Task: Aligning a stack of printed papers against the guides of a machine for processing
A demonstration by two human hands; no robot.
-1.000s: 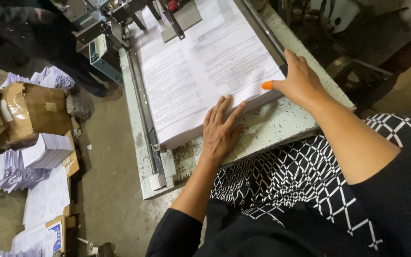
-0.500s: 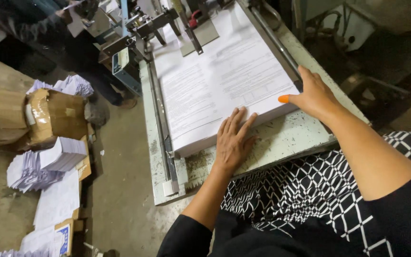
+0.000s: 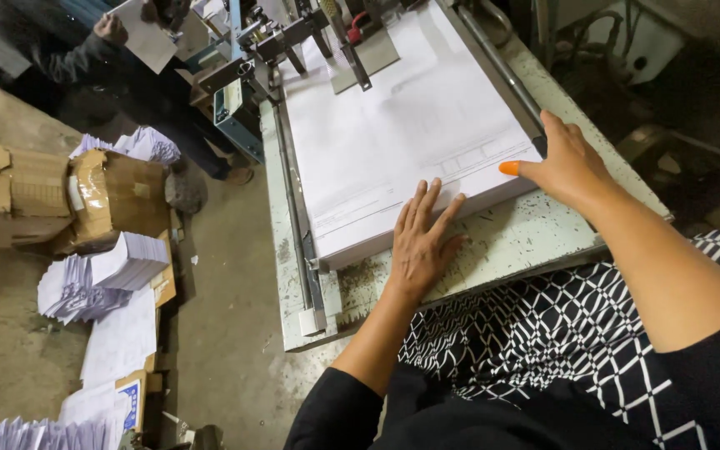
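Observation:
A thick stack of white printed sheets [image 3: 393, 133] lies on a worn pale metal machine table [image 3: 535, 233]. My left hand [image 3: 418, 242] rests flat with fingers spread on the stack's near edge. My right hand [image 3: 564, 162] presses against the stack's right near corner, an orange cover on its thumb [image 3: 509, 167]. Neither hand grips anything. At the far end, a dark metal clamp mechanism [image 3: 343, 33] sits over the sheets.
Metal guide rails run along the table's left side [image 3: 297, 225] and right side [image 3: 502, 75]. On the floor to the left are taped cardboard boxes [image 3: 114, 200] and piles of printed paper [image 3: 110, 275]. Another person [image 3: 118, 58] stands at the far left holding a sheet.
The view has shifted, so the table and stack sit further right. Both hands stay on the stack's near edge; the top sheet now looks paler and less printed.

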